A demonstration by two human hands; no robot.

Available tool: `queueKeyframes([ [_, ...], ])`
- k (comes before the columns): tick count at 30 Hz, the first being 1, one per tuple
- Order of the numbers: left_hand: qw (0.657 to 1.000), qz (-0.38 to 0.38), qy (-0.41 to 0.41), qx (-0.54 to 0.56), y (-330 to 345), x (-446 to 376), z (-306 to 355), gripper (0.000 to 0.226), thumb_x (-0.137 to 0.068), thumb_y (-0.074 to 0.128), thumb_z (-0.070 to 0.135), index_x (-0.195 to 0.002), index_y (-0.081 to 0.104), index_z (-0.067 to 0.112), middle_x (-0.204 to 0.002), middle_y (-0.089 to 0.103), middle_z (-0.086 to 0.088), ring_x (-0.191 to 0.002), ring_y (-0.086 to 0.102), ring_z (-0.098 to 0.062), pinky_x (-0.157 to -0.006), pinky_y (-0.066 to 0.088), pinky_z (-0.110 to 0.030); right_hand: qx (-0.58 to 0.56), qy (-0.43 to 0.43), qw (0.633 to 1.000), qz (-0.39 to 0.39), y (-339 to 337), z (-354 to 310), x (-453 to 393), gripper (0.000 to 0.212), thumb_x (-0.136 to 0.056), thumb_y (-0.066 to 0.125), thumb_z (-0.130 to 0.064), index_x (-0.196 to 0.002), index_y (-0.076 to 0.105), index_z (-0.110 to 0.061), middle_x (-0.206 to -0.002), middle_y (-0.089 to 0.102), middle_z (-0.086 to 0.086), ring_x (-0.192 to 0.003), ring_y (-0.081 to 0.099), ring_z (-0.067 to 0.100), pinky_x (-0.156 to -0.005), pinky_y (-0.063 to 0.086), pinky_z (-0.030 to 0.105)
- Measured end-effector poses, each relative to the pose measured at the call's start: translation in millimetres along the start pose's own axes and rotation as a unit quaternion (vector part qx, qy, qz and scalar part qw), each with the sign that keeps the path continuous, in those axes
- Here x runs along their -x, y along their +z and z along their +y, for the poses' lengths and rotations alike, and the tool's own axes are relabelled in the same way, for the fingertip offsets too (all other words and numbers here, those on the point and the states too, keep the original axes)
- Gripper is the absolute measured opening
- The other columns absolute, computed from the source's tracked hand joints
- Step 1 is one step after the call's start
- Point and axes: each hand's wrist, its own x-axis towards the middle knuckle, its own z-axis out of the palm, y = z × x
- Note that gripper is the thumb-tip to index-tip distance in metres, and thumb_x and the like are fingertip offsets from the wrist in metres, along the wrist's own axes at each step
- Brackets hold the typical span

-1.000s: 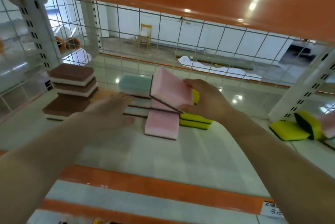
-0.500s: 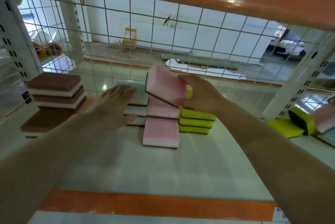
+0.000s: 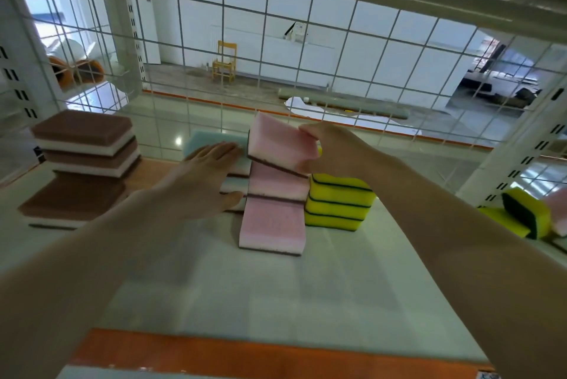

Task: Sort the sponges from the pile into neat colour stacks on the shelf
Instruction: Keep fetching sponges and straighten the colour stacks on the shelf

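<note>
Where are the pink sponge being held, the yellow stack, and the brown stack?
pink sponge [image 3: 280, 147], head view, middle of its top face.
yellow stack [image 3: 337, 203], head view, front side of the pile.
brown stack [image 3: 82, 128], head view, top sponge's brown face.

- Through the white wire grid [image 3: 310, 50] at the back we see a white wall [image 3: 368, 56] and a grey floor [image 3: 264, 87].
- A yellow wooden chair [image 3: 225, 62] stands against that wall.
- A long grey roll [image 3: 343, 102] lies on the floor, near a white sheet [image 3: 310, 107].
- We find daylight at left.
</note>
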Motion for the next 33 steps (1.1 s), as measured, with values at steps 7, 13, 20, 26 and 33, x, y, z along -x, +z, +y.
queueKeyframes([
  [7, 1.0, -0.011, -0.017, 0.023, 0.9, -0.6, -4.3, 0.079, -0.085, 0.061, 0.04, -0.148, 0.02, 0.016, -0.155, 0.018, 0.0, -0.143, 0.016, -0.016, -0.118, 0.012, -0.029, 0.035, 0.012, 0.999, -0.024, 5.1, 4.1, -4.3, 0.062, -0.081, 0.069, -0.027, -0.135, 0.044, -0.01, -0.131, 0.05, 0.01, -0.116, 0.049, 0.027, -0.093, 0.04, 0.031],
  [13, 0.999, -0.03, -0.026, 0.024, -2.3, -3.2, -4.0, 0.079, -0.087, 0.057, 0.041, -0.149, 0.015, 0.018, -0.157, 0.013, 0.002, -0.144, 0.013, -0.015, -0.115, 0.009, -0.025, 0.033, 0.021, 0.999, -0.031, 8.1, 4.6, -10.6, 0.054, -0.079, 0.069, -0.025, -0.126, 0.05, -0.008, -0.12, 0.052, 0.01, -0.101, 0.052, 0.025, -0.076, 0.041, 0.028],
  [20, 0.998, -0.033, -0.039, 0.036, -1.9, -3.9, -5.6, 0.078, -0.087, 0.058, 0.041, -0.149, 0.017, 0.018, -0.156, 0.014, 0.004, -0.143, 0.014, -0.013, -0.115, 0.01, -0.025, 0.03, 0.035, 0.998, -0.037, 13.4, 4.5, -10.4, 0.05, -0.079, 0.068, -0.025, -0.122, 0.052, -0.007, -0.12, 0.05, 0.011, -0.1, 0.052, 0.026, -0.078, 0.043, 0.03],
  [26, 0.998, -0.037, -0.037, 0.033, -0.8, -5.0, -3.8, 0.078, -0.088, 0.057, 0.041, -0.15, 0.016, 0.019, -0.157, 0.014, 0.004, -0.143, 0.013, -0.013, -0.114, 0.008, -0.023, 0.015, 0.035, 0.999, -0.035, 17.1, 1.4, -6.9, 0.053, -0.08, 0.068, -0.024, -0.127, 0.05, -0.006, -0.124, 0.048, 0.012, -0.108, 0.05, 0.027, -0.087, 0.043, 0.031],
  [33, 0.998, -0.042, -0.035, 0.028, -0.1, -5.2, -2.8, 0.079, -0.088, 0.056, 0.041, -0.15, 0.014, 0.018, -0.157, 0.012, 0.005, -0.143, 0.012, -0.013, -0.114, 0.008, -0.023, 0.024, 0.042, 0.998, -0.043, 18.4, 1.2, -8.3, 0.053, -0.082, 0.066, -0.024, -0.128, 0.05, -0.004, -0.125, 0.049, 0.013, -0.109, 0.051, 0.027, -0.091, 0.044, 0.034],
])
